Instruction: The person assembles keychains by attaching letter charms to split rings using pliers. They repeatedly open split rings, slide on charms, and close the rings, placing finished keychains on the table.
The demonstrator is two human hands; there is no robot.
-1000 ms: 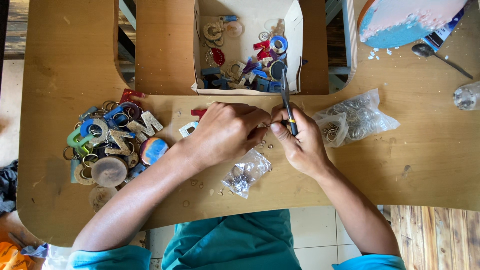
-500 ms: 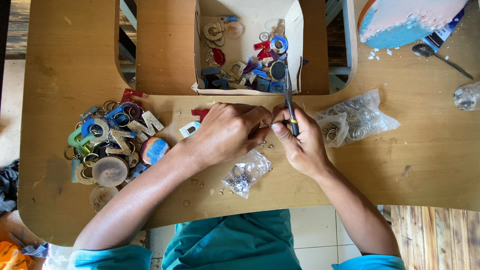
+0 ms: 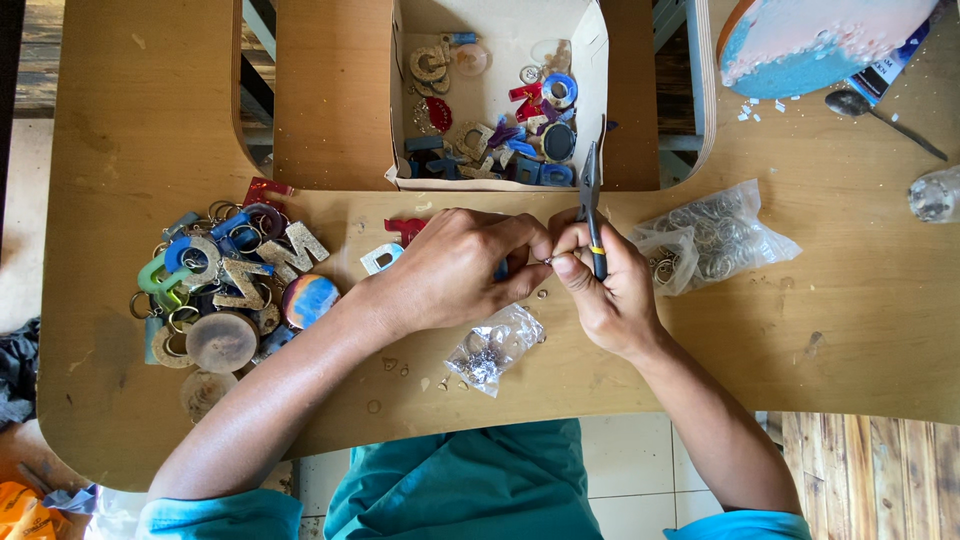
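Note:
My left hand (image 3: pixel 455 268) and my right hand (image 3: pixel 603 288) meet over the middle of a wooden table (image 3: pixel 850 330). The left hand's fingers are closed around a small blue piece, mostly hidden, with a tiny metal ring pinched where the fingertips meet. The right hand grips black pliers (image 3: pixel 590 195), whose tip points away from me toward the cardboard box (image 3: pixel 500 95). A small clear bag of metal bits (image 3: pixel 495 345) lies just below the hands.
A pile of letter-shaped keychains and round discs (image 3: pixel 225 290) lies at left. The cardboard box holds several coloured charms. A clear bag of metal rings (image 3: pixel 710 240) sits at right. A painted round board (image 3: pixel 820 40), a spoon (image 3: pixel 880 118) and a small jar (image 3: pixel 935 195) stand at far right.
Nothing has visibly changed; both hands stay together at the same spot with only slight finger motion.

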